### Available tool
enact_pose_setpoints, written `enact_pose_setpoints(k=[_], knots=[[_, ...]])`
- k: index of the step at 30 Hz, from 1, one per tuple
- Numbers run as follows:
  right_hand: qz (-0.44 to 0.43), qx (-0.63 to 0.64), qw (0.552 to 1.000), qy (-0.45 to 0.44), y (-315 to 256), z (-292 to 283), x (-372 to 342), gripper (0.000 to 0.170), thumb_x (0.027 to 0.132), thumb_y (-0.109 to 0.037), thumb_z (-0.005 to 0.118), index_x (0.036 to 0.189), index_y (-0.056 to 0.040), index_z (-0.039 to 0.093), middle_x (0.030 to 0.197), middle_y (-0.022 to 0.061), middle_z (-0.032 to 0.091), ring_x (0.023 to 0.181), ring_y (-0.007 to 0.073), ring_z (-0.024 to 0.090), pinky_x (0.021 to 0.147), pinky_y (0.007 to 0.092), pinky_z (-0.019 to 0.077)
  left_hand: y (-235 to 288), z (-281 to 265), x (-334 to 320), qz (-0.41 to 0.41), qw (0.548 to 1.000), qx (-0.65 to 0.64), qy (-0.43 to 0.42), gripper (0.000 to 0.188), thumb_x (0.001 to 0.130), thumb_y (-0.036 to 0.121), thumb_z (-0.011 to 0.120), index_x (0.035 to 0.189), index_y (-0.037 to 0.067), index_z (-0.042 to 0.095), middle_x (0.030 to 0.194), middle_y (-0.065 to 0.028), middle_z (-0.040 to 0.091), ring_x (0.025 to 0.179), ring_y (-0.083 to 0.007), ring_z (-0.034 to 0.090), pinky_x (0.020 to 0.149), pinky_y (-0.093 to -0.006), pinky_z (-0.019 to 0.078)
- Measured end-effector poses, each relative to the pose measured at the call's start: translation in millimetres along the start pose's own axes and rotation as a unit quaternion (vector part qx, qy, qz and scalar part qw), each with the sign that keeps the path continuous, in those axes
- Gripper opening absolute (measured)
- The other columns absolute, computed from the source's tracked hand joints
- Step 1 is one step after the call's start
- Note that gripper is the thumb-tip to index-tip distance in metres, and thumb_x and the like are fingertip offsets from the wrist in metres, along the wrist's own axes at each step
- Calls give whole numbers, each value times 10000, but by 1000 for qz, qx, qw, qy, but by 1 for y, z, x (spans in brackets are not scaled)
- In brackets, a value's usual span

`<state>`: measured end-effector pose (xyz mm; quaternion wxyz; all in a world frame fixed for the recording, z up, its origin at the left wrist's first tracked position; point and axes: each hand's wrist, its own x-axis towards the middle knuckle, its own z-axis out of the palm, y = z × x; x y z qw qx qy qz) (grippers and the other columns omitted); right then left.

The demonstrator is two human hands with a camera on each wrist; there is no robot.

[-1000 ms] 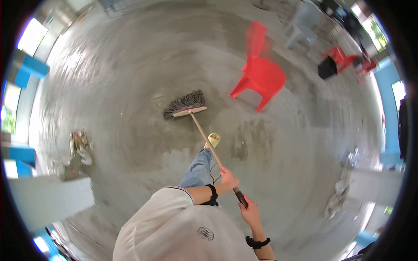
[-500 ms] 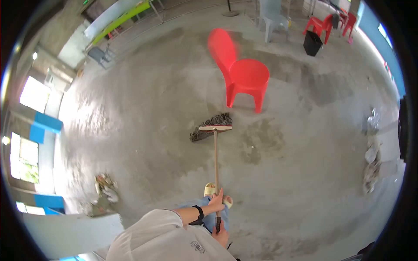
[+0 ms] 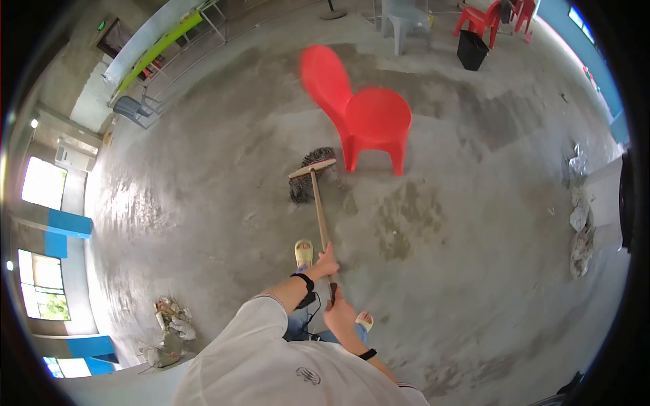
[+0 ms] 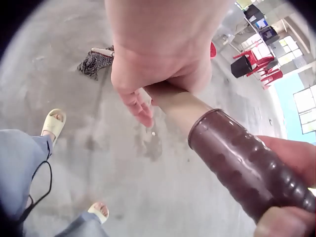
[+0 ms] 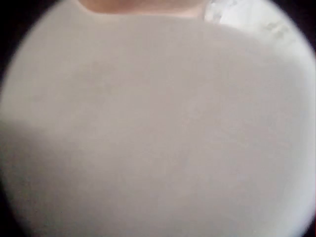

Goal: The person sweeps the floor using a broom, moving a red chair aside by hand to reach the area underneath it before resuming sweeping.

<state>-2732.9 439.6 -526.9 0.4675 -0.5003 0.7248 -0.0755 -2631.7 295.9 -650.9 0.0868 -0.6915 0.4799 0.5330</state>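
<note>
A mop's grey string head point(image 3: 315, 157) lies on the floor left of the red chair, its wooden handle point(image 3: 318, 210) running back towards the person. My left hand point(image 3: 326, 262) grips the handle partway up. Just behind it, my right hand point(image 3: 340, 312) holds the dark ribbed end grip. In the left wrist view, the left hand point(image 4: 160, 54) wraps the pole above the brown grip point(image 4: 242, 163), and the right hand's fingers point(image 4: 291, 153) close round that grip. Pale blurred cloth fills most of the right wrist view, with a strip of skin at its top edge.
The red chair point(image 3: 379, 118) stands just beyond the mop head. A black bin point(image 3: 472, 51), more chairs and a long green-edged table point(image 3: 159, 51) are at the back. Debris piles point(image 3: 169, 331) lie at left and right. Damp patches mark the floor.
The mop head has swung right, then back slightly left and away from the person, both hands still on the handle. The view has turned, and the red chair now appears further left.
</note>
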Motion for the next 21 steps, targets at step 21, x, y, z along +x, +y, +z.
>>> enact_pose_setpoints(k=[21], knots=[[-8,-75,997,-31,-426,-70,429,571,818,-300,581,1337,-116,427,988,193,652,894,377,636,782,452,511,139,-489,310,-13,997,-69,-38,903,805,109,536,1479,218,-55,1422,-351,72,1136,-452,462,935,-440,435]])
